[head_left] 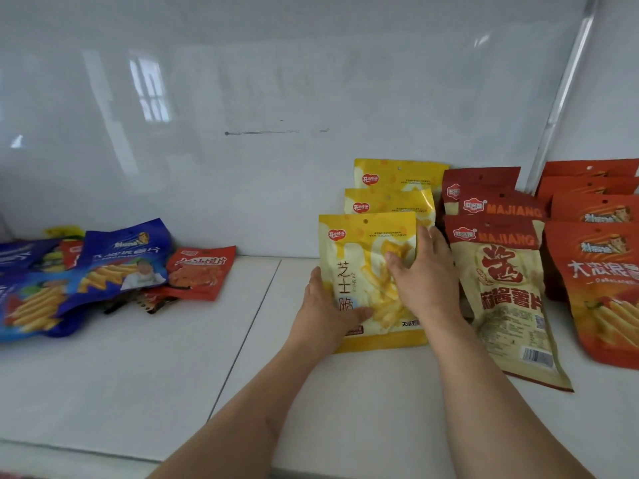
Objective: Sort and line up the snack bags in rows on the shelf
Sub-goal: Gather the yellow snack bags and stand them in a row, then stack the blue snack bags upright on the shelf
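A front yellow snack bag (pixel 356 250) stands at the head of a row of three yellow bags (pixel 397 174) on the white shelf (pixel 173 375). My left hand (pixel 326 305) holds its lower left edge, thumb laid across the front. My right hand (pixel 422 271) grips its right edge, thumb on the front and fingers behind. Right of it runs a row of beige and red MAJIANG bags (pixel 501 292), then a row of orange bags (pixel 598 288). A loose heap of blue bags (pixel 114 261) and a red bag (pixel 200 271) lies at the left.
The glossy white back wall (pixel 276 98) rises right behind the rows. A metal upright (pixel 567 81) stands at the back right. A seam (pixel 256 326) splits the shelf surface between the heap and the rows. The shelf's front edge runs along the bottom left.
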Demonstrator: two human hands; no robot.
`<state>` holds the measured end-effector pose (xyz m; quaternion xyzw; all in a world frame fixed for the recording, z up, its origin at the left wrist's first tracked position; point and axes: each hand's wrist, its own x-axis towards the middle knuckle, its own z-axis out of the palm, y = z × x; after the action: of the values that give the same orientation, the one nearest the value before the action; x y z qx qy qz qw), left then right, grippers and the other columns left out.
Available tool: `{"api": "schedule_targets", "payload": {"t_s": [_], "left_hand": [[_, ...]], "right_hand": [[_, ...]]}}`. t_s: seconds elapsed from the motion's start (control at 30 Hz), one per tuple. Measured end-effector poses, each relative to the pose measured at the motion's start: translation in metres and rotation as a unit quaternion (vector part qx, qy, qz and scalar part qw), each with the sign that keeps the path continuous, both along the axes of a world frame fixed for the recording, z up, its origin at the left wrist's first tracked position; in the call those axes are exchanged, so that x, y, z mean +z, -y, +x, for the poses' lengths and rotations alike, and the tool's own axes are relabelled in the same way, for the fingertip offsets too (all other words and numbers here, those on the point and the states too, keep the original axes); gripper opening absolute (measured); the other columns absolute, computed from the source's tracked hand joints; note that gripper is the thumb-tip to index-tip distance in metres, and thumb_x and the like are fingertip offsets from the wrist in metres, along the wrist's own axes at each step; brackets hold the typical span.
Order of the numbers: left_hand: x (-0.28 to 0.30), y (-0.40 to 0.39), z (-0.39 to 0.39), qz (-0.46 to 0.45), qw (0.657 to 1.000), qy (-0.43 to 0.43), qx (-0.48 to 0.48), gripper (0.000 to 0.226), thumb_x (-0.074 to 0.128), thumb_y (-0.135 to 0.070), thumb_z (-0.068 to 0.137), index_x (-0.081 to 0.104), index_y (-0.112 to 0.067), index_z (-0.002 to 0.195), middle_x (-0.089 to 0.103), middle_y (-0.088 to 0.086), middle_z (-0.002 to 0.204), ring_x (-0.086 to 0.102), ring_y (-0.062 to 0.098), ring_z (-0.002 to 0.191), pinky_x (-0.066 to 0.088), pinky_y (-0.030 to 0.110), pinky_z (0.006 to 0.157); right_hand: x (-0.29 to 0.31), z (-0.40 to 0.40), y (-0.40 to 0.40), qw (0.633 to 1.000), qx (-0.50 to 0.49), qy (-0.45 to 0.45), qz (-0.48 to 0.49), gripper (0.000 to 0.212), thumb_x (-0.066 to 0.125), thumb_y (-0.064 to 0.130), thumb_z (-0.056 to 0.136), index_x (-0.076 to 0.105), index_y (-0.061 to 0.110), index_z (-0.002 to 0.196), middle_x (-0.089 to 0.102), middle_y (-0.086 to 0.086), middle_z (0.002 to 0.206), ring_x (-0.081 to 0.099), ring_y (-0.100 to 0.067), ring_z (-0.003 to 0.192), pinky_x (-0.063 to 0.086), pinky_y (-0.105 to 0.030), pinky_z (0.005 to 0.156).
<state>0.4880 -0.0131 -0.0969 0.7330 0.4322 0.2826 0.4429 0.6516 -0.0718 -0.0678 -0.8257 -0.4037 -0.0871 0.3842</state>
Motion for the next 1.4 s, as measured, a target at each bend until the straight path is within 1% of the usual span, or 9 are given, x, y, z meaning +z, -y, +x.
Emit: {"api": "schedule_targets", "payload": {"t_s": [0.1, 0.33, 0.47, 0.57, 0.67, 0.97, 1.2, 1.33, 1.4], "left_hand": [[0.003, -0.002, -0.013, 0.002, 1.000, -0.012, 0.017, 0.110, 0.081, -0.050, 0.076, 0.012, -0.028, 0.159, 0.045, -0.008, 0.145, 0.056, 0.020, 0.127, 0.053, 0.046, 0.100], [0.015, -0.021, -0.065, 0.198, 0.962, -0.174, 0.068, 0.050, 0.054, -0.050, 0.098, 0.052, -0.026, 0.142, 0.054, -0.006, 0.139, 0.057, 0.016, 0.123, 0.048, 0.034, 0.098], [0.022, -0.038, -0.108, 0.283, 0.925, -0.238, 0.083, 0.043, 0.050, -0.045, 0.102, 0.055, -0.025, 0.140, 0.055, -0.006, 0.139, 0.055, 0.018, 0.125, 0.046, 0.032, 0.096], [0.027, -0.054, -0.141, 0.316, 0.907, -0.263, 0.093, 0.041, 0.047, -0.044, 0.103, 0.055, -0.025, 0.138, 0.056, -0.007, 0.137, 0.055, 0.018, 0.123, 0.045, 0.032, 0.094], [0.030, -0.070, -0.172, 0.338, 0.892, -0.284, 0.100, 0.036, 0.047, -0.043, 0.102, 0.058, -0.023, 0.129, 0.060, -0.004, 0.128, 0.059, 0.020, 0.114, 0.048, 0.034, 0.087], [0.033, -0.129, -0.266, 0.344, 0.890, -0.266, 0.138, 0.032, 0.046, -0.043, 0.102, 0.065, -0.023, 0.118, 0.064, -0.004, 0.119, 0.062, 0.021, 0.105, 0.044, 0.033, 0.076], [0.039, -0.161, -0.323, 0.240, 0.916, -0.232, 0.223, 0.035, 0.045, -0.043, 0.102, 0.061, -0.026, 0.127, 0.060, -0.001, 0.130, 0.060, 0.024, 0.112, 0.045, 0.033, 0.075], [0.027, -0.169, -0.344, 0.132, 0.924, -0.175, 0.312, 0.040, 0.046, -0.051, 0.099, 0.057, -0.024, 0.127, 0.056, -0.001, 0.131, 0.057, 0.024, 0.116, 0.046, 0.038, 0.085], [0.018, -0.169, -0.351, 0.136, 0.908, -0.213, 0.335, 0.050, 0.045, -0.054, 0.098, 0.052, -0.020, 0.134, 0.052, 0.004, 0.138, 0.050, 0.027, 0.126, 0.042, 0.043, 0.099]], "right_hand": [[0.005, -0.008, -0.001, 0.998, 0.002, 0.057, -0.007, 0.070, 0.050, 0.050, 0.099, 0.030, 0.015, 0.155, 0.020, -0.009, 0.165, 0.016, -0.027, 0.152, 0.024, -0.048, 0.118], [0.001, -0.044, -0.022, 0.967, 0.062, 0.247, 0.009, 0.030, 0.065, 0.031, 0.094, 0.071, 0.012, 0.116, 0.061, -0.010, 0.136, 0.052, -0.031, 0.132, 0.040, -0.049, 0.105], [-0.002, -0.079, -0.042, 0.948, 0.096, 0.299, 0.039, 0.022, 0.061, 0.027, 0.087, 0.076, 0.013, 0.094, 0.070, -0.007, 0.114, 0.063, -0.029, 0.117, 0.042, -0.045, 0.099], [0.001, -0.109, -0.060, 0.944, 0.121, 0.302, 0.059, 0.020, 0.062, 0.027, 0.082, 0.076, 0.014, 0.089, 0.072, -0.006, 0.109, 0.067, -0.028, 0.110, 0.036, -0.041, 0.095], [0.004, -0.144, -0.080, 0.939, 0.154, 0.303, 0.048, 0.021, 0.063, 0.026, 0.082, 0.077, 0.014, 0.090, 0.073, -0.006, 0.106, 0.069, -0.028, 0.106, 0.046, -0.039, 0.092], [0.013, -0.262, -0.153, 0.943, 0.225, 0.227, -0.089, 0.028, 0.049, 0.034, 0.102, 0.067, 0.019, 0.118, 0.065, 0.001, 0.125, 0.059, -0.024, 0.116, 0.040, -0.038, 0.097], [0.018, -0.323, -0.204, 0.962, 0.248, 0.024, -0.110, 0.031, 0.048, 0.035, 0.103, 0.061, 0.018, 0.124, 0.064, -0.004, 0.130, 0.060, -0.025, 0.117, 0.048, -0.035, 0.091], [0.017, -0.337, -0.239, 0.962, 0.234, -0.043, -0.135, 0.040, 0.047, 0.045, 0.102, 0.058, 0.012, 0.123, 0.065, -0.009, 0.125, 0.062, -0.029, 0.111, 0.049, -0.035, 0.083], [0.014, -0.342, -0.257, 0.962, 0.217, -0.071, -0.152, 0.052, 0.045, 0.055, 0.099, 0.057, 0.012, 0.124, 0.066, -0.010, 0.124, 0.063, -0.030, 0.111, 0.051, -0.037, 0.086]]}}
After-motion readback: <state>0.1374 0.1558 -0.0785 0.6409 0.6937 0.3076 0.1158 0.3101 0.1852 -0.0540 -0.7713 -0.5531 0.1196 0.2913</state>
